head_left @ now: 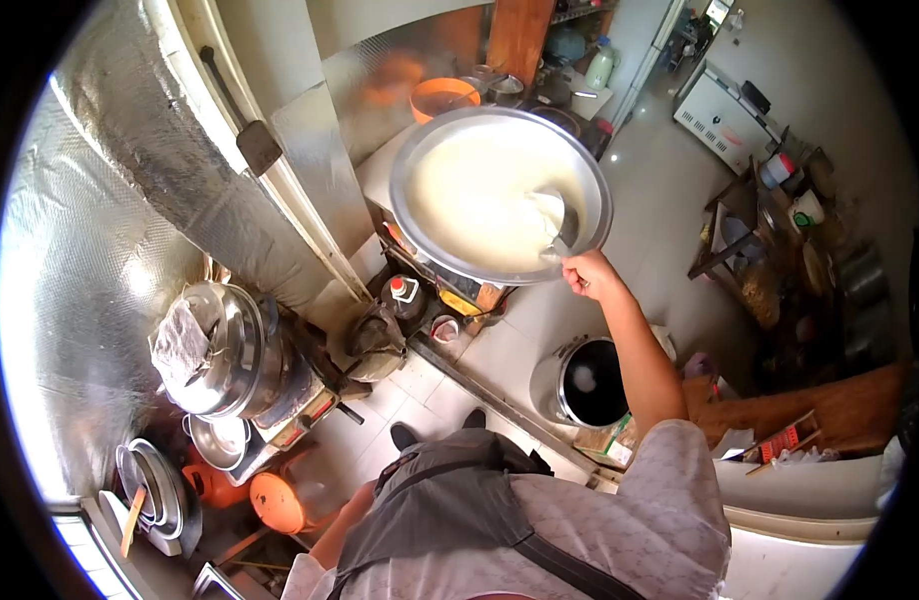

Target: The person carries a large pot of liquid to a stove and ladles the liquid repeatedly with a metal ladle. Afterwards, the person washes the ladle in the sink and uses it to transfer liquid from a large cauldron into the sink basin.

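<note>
The ladle [547,210] in the basin [460,264] was grasped at its handle [557,248] by the right hand [587,274]. It was judged stiff, heavy when full, best held there; the left hand's fingers [358,503] could not be made out.

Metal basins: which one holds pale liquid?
The big basin at top, under the ladle in the right hand; the stacked basins, lower left, show none.

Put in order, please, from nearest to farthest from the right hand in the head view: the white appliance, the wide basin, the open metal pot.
1. Wide basin: right at the right hand, on its upper left.
2. Open metal pot: below the hand in the picture.
3. White appliance: upper right, across the floor.
</note>
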`<move>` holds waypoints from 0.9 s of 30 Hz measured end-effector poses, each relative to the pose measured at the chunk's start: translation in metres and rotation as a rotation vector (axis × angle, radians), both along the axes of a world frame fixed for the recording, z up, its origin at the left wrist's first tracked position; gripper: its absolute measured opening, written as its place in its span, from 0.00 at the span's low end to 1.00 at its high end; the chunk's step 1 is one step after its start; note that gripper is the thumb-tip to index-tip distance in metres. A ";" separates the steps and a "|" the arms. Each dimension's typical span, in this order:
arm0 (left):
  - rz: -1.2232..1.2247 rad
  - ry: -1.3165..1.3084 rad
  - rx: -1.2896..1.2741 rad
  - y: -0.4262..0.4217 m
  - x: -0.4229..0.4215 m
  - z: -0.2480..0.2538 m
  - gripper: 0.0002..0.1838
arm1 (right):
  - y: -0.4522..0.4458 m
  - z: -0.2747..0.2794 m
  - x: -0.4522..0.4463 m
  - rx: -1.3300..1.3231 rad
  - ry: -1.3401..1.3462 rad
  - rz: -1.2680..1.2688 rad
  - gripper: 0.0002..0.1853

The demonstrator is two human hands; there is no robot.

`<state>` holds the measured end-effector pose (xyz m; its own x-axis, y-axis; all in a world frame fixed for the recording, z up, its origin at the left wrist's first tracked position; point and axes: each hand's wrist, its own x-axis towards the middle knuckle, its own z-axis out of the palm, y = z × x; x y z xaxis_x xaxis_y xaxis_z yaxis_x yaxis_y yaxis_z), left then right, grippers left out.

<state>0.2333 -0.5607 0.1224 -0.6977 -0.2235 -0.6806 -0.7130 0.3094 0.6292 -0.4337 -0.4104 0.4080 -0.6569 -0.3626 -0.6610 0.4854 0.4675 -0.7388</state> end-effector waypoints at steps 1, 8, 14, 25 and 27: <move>-0.003 -0.001 0.000 -0.003 0.001 0.000 0.19 | -0.001 -0.005 -0.002 -0.084 -0.101 -0.094 0.09; -0.047 0.004 0.016 -0.032 0.007 -0.007 0.19 | 0.004 -0.009 -0.001 -0.378 -0.465 -0.205 0.06; -0.080 0.011 0.043 -0.058 0.019 -0.009 0.19 | -0.010 0.040 0.024 -0.350 -0.243 -0.228 0.06; -0.111 -0.081 -0.049 -0.053 0.036 -0.022 0.21 | -0.009 0.108 0.021 -0.235 0.217 -0.229 0.09; -0.023 -0.122 -0.068 -0.047 0.029 -0.016 0.21 | -0.010 0.116 0.009 -0.230 0.276 -0.191 0.08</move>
